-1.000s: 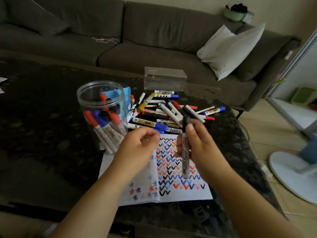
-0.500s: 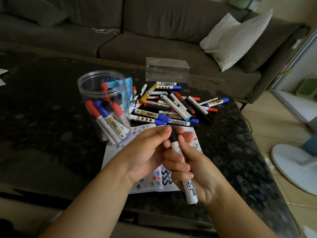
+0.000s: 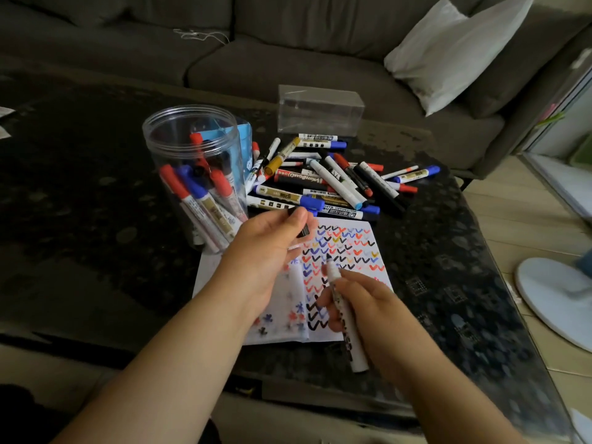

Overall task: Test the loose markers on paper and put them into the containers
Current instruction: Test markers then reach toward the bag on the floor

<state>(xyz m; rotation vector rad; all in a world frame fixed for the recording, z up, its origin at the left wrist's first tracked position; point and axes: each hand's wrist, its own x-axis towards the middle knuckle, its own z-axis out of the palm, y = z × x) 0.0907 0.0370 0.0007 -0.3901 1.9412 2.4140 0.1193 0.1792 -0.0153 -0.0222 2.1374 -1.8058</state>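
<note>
At the centre of the frame, over the white sheet of paper covered in coloured tick marks [image 3: 346,251], the two hands have drawn apart since half a second ago, when they were joined on a capped marker. The left hand [image 3: 266,251] now pinches the black cap [image 3: 301,224] between thumb and fingers, just above the sheet's upper left corner, while the right hand [image 3: 368,302] grips the white-barrelled black marker [image 3: 344,312] in a writing hold, its bare tip pointing up the frame at the rows of ticks. Whether the tip touches the sheet cannot be told. The cap coming off means, by judgement, that the testing step for this marker is about to start; a stroke on the paper comes next, then recapping. In the left centre of the frame the tall clear plastic jar [image 3: 192,174] stands beside the paper, already holding red, blue and black markers, with a light blue box [image 3: 245,139] behind it. The pile of loose markers [image 3: 323,181] lies above the paper on the dark patterned table [image 3: 80,187], and the clear rectangular box [image 3: 320,110] sits beyond the pile, so much sorting remains.
</note>
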